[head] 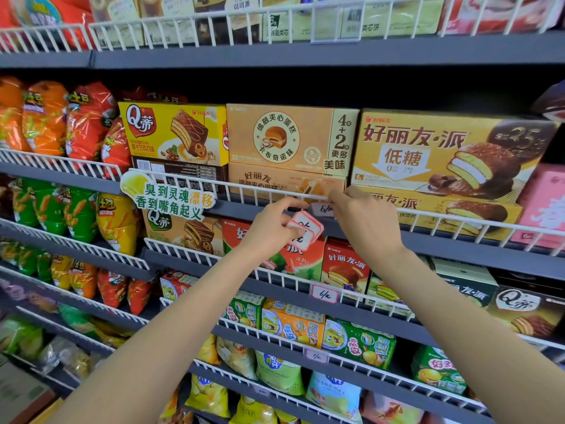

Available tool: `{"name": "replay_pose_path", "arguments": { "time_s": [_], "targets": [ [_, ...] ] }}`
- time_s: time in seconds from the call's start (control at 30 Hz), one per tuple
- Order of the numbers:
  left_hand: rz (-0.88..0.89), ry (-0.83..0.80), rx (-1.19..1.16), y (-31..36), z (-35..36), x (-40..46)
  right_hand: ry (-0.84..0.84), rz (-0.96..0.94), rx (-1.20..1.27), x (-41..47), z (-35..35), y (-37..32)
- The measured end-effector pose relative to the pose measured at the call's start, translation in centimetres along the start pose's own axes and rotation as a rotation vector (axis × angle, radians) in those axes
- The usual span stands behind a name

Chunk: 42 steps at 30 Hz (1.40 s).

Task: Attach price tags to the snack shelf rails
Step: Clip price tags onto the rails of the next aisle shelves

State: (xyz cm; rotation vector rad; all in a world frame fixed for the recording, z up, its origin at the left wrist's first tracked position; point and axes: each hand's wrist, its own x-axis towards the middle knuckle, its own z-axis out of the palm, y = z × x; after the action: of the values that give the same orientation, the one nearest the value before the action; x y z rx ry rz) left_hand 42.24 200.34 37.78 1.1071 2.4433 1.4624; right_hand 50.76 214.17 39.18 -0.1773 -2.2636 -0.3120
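Head view: clipping price tag (325, 208) onto wire rail (269, 191), frame centre.
Right hand (363, 221) fingers pinch the tag at the rail; left hand (272, 229) grips spare tags (305, 229). Risk: tag unseated, drops; spare stack slips.

The white wire rail (260, 191) fronts the middle shelf, its bars close-set, so no hand passes through; open room lies above it, before the cake boxes (290, 139). A green promotional sign (166, 195) covers the rail's left end. Both hands crowd the rail's middle. A tag (324, 294) already sits on the rail below.
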Motion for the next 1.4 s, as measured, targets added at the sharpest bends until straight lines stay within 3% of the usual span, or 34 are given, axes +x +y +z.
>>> {"name": "replay_pose_path", "arguments": {
  "time_s": [1.1, 1.23, 1.4],
  "targets": [
    [-0.002, 0.011, -0.046, 0.6, 0.1, -0.1, -0.035, 0.071, -0.013, -0.4, -0.3, -0.7],
    [-0.027, 0.111, -0.117, 0.9, -0.7, -0.4, -0.106, 0.187, 0.14, 0.1, -0.8, -1.0],
    [-0.043, 0.228, -0.16, 0.9, -3.1, -1.8, -0.252, 0.21, 0.801, 2.0, -1.4, -3.0]
  ]
}}
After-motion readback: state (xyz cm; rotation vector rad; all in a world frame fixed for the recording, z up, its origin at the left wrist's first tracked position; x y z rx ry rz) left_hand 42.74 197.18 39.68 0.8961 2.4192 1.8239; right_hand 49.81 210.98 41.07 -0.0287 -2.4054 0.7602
